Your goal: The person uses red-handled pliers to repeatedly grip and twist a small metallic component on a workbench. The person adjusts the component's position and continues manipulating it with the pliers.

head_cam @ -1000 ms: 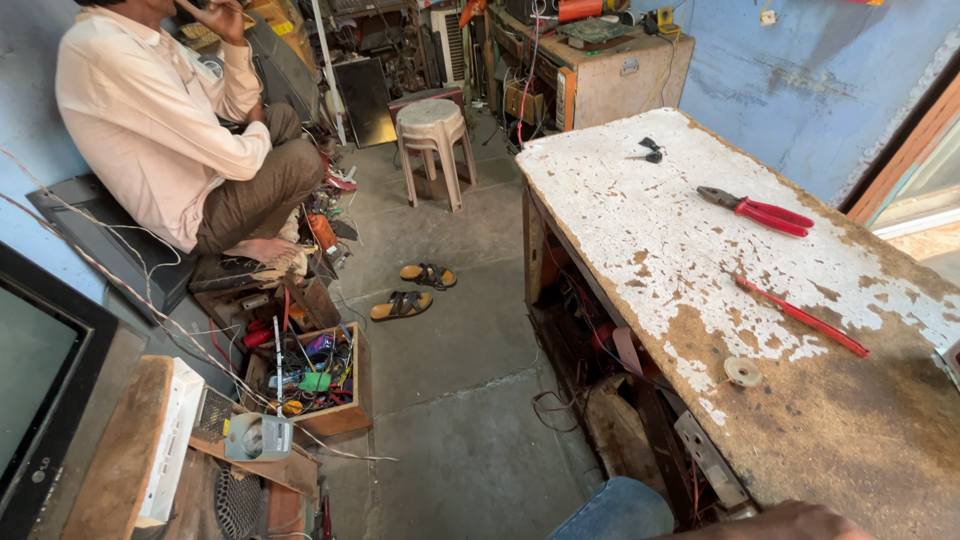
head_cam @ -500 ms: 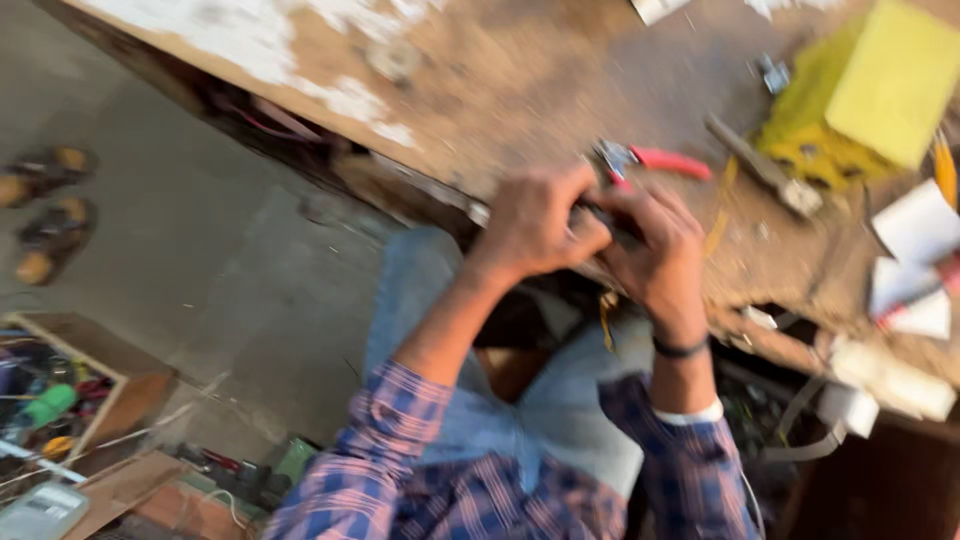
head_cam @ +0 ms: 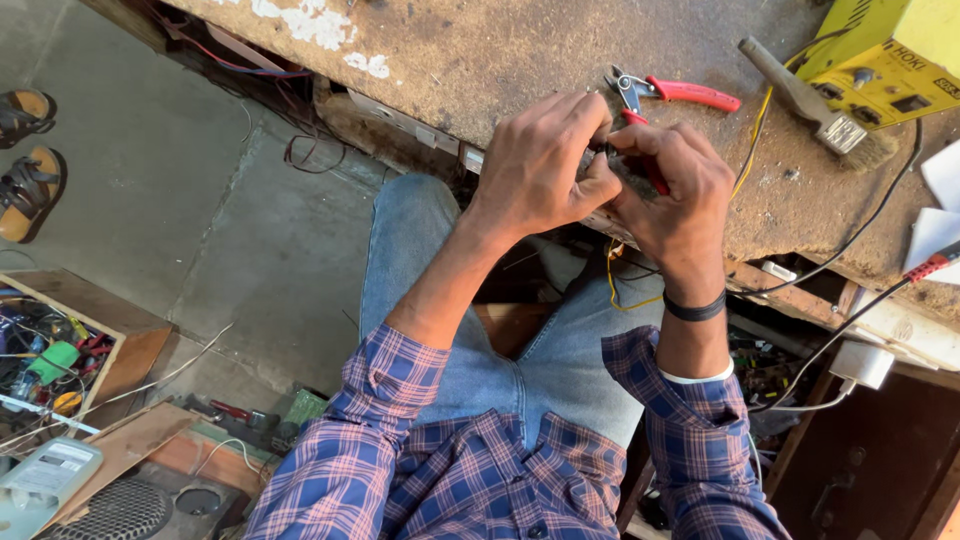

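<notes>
Small part (head_cam: 618,160) hidden between hands

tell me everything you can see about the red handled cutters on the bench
The red-handled cutters are small side cutters with grey metal jaws and two red plastic-looking grips. One grip lies in plain view, pointing right across the worn wooden bench; the other runs down under the right hand, whose fingers cover it. The jaws point up and left and look slightly parted. A yellow wire passes close to its right; whether they touch is unclear.
</notes>
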